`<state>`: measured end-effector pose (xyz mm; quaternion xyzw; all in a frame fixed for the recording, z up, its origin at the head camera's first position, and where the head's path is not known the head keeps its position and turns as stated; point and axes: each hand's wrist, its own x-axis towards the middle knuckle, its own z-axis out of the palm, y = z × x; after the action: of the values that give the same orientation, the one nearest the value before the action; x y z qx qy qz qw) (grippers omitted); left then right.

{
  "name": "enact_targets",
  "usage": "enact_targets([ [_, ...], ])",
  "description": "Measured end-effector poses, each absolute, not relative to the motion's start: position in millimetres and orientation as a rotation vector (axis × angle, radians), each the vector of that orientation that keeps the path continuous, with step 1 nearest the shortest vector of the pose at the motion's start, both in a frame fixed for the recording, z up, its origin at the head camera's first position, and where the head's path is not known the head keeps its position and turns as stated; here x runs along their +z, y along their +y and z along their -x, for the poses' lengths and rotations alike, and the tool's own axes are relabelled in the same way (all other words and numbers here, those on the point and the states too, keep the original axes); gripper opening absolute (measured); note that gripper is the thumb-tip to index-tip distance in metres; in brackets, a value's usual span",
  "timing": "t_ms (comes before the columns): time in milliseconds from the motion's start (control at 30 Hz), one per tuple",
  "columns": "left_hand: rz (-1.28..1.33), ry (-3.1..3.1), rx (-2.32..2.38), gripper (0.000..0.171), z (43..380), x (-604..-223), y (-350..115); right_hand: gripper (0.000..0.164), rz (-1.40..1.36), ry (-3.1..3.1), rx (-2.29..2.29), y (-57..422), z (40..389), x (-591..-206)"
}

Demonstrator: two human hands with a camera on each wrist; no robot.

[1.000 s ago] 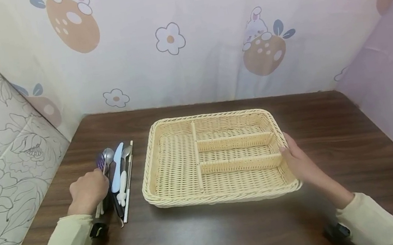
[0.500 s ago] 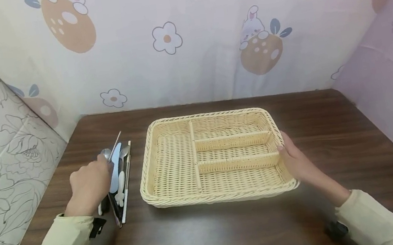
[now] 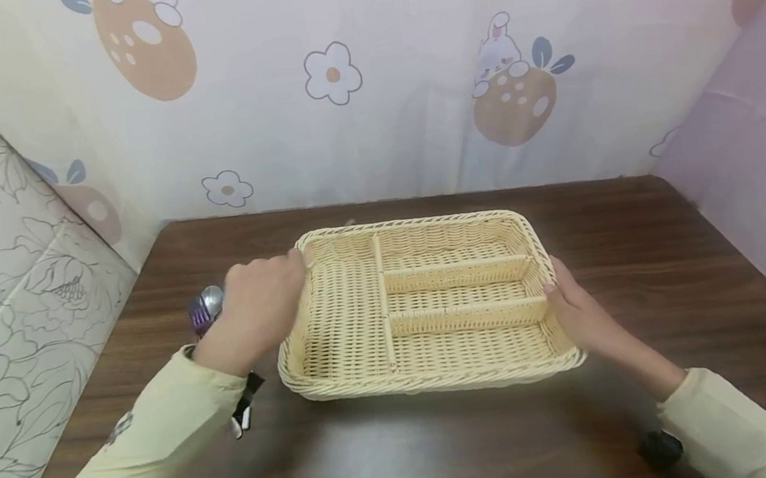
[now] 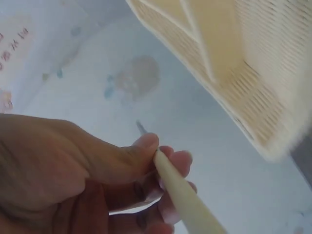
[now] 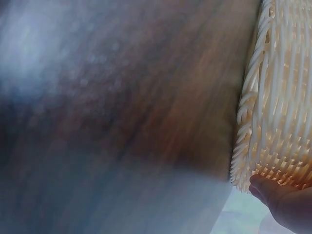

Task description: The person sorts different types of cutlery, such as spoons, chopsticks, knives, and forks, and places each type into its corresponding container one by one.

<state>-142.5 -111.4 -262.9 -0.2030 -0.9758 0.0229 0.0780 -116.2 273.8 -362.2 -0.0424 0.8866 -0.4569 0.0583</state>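
Note:
In the head view a cream wicker basket (image 3: 339, 323) with divided compartments sits mid-table. My left hand (image 3: 256, 306) is over its left rim and, in the left wrist view, pinches a slim utensil with a tapered cream handle (image 4: 183, 197) and a thin metal shaft (image 4: 141, 127) between thumb and fingers. What the shaft ends in does not show clearly. At the basket's right end my right hand (image 3: 577, 310) grips the rim, thumb on the inner side. The right wrist view shows the thumb (image 5: 263, 185) against the wicker corner.
Left of the basket, partly behind my left forearm, lie a purple fork (image 3: 200, 317), a spoon (image 3: 212, 299) and other cutlery. The brown wooden table (image 3: 617, 230) meets a patterned cloth (image 3: 414, 145) at the back and a flowered panel (image 3: 5, 267) on the left.
My left hand has picked the slim utensil out of the cutlery pile and carried it right, to the basket's left rim. The right hand keeps its grip on the basket.

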Motion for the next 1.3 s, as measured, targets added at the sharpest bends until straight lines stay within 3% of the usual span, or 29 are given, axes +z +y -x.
enact_targets([
  [233,0.9,-2.832,0.18,0.018,150.0,-263.0,-67.7,0.055,0.125,2.653,-1.429,274.3,117.7,-364.4],
  [633,1.163,-2.904,0.106,0.031,171.2,-263.4,-23.5,0.057,0.095,2.681,-1.376,272.5,113.3,-364.7],
  [1000,1.261,-2.914,0.052,0.016,190.9,-281.3,5.6,0.055,0.149,2.682,-1.43,272.2,114.4,-364.7],
  [1300,1.361,-2.966,0.001,0.021,194.4,-285.7,34.5,0.054,0.162,2.691,-1.449,272.6,112.0,-365.2],
])
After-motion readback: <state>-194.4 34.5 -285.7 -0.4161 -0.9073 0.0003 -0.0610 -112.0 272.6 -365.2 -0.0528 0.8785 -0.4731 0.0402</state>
